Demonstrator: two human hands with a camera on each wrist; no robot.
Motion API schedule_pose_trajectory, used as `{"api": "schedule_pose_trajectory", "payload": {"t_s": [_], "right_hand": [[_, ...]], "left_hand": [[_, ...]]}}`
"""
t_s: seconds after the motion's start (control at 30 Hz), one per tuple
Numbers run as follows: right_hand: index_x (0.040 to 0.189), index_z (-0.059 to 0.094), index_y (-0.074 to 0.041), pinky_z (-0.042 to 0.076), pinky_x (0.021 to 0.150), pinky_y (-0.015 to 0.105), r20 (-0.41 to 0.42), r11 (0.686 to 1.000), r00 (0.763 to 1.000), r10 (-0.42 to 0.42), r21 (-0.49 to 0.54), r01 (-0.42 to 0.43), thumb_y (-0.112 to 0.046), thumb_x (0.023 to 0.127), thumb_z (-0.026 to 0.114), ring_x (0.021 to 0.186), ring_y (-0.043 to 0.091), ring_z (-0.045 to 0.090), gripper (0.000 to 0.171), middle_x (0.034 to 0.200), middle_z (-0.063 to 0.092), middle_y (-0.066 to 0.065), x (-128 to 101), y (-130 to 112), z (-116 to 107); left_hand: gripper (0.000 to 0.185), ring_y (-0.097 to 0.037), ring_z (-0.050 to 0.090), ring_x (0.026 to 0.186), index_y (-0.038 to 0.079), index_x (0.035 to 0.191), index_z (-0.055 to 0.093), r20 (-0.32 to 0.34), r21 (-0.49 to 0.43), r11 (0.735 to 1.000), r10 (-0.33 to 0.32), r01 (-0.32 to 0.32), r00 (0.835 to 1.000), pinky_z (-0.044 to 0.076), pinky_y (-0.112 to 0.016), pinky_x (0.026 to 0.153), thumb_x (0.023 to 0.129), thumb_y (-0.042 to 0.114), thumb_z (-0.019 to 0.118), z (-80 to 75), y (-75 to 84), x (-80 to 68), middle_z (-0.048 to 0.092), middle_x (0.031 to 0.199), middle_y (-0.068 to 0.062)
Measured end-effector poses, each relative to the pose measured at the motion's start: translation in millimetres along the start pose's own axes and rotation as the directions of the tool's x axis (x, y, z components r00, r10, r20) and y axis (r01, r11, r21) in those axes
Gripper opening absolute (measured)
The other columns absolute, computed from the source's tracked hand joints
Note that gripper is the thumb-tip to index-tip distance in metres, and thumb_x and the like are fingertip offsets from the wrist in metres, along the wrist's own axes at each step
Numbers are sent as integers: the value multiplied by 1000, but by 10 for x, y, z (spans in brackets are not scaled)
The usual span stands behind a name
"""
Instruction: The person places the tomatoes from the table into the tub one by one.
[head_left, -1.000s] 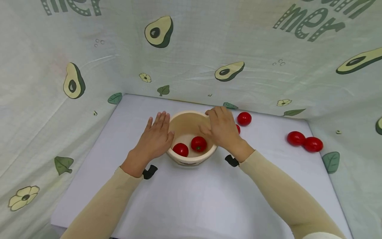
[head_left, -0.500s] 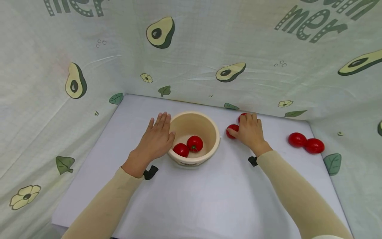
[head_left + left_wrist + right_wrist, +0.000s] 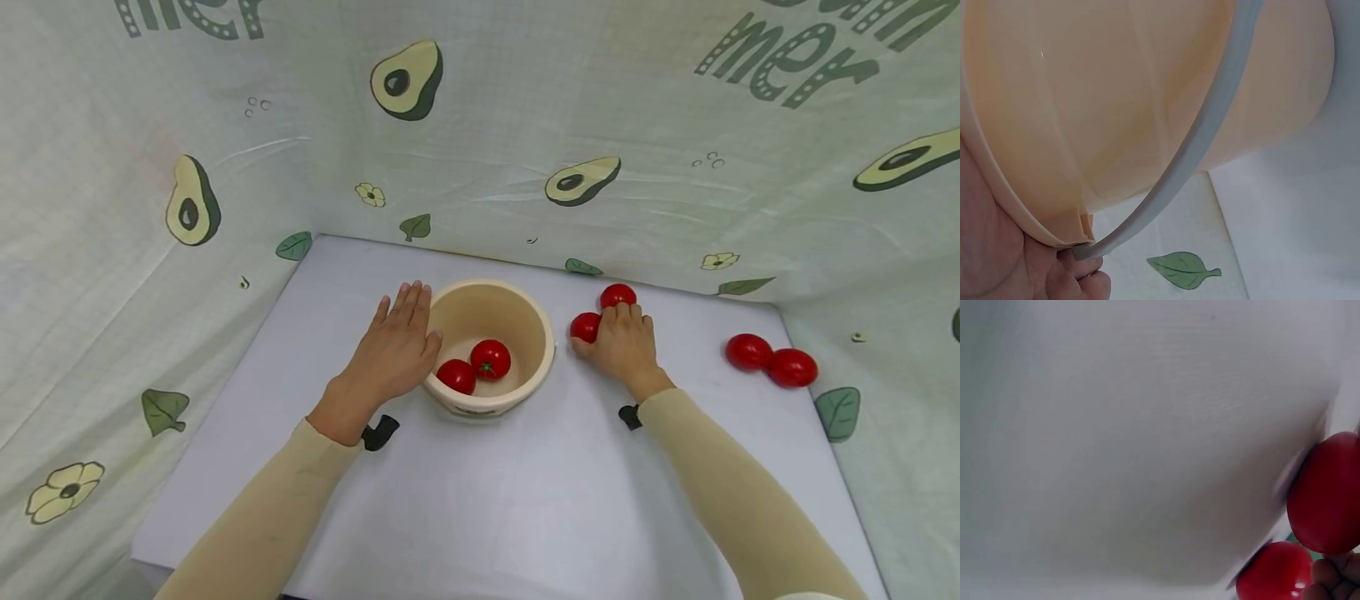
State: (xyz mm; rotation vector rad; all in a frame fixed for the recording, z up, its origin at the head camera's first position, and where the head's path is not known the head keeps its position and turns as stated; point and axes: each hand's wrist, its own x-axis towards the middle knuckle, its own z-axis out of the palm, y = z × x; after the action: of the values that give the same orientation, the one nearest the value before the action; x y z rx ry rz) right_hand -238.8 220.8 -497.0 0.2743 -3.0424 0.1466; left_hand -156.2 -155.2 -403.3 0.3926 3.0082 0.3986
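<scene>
The left hand (image 3: 393, 350) lies flat with straight fingers against the outer wall of the cream bowl (image 3: 534, 329), which stands on the white bench (image 3: 487, 500) and holds two tomatoes (image 3: 491, 359). The right hand (image 3: 624, 343) rests just right of the bowl, its grip curled round a tomato (image 3: 584, 326); another tomato (image 3: 617, 295) sits just beyond its fingertips. Two more tomatoes (image 3: 771, 360) lie touching each other, well apart to the right.

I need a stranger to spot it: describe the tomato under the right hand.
Start at the cream bowl mid-table. Just right of its rim, the right hand grips a red tomato. It is the only tomato touching a hand.
</scene>
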Motion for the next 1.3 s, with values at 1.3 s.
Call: {"api": "schedule_pose_trajectory", "payload": {"t_s": [1.3], "right_hand": [[109,62,4,49,81,46,-349,856,818,-457,78,511,-50,81,75,98,33,56,61,104,63,17,-46,-1507,-917]], "left_hand": [[72,-36,9,165,-4,167,15,2,3,1000,15,-15,1000,8,-56,133,111,37,36,-2,5,18,15,175,-22]]}}
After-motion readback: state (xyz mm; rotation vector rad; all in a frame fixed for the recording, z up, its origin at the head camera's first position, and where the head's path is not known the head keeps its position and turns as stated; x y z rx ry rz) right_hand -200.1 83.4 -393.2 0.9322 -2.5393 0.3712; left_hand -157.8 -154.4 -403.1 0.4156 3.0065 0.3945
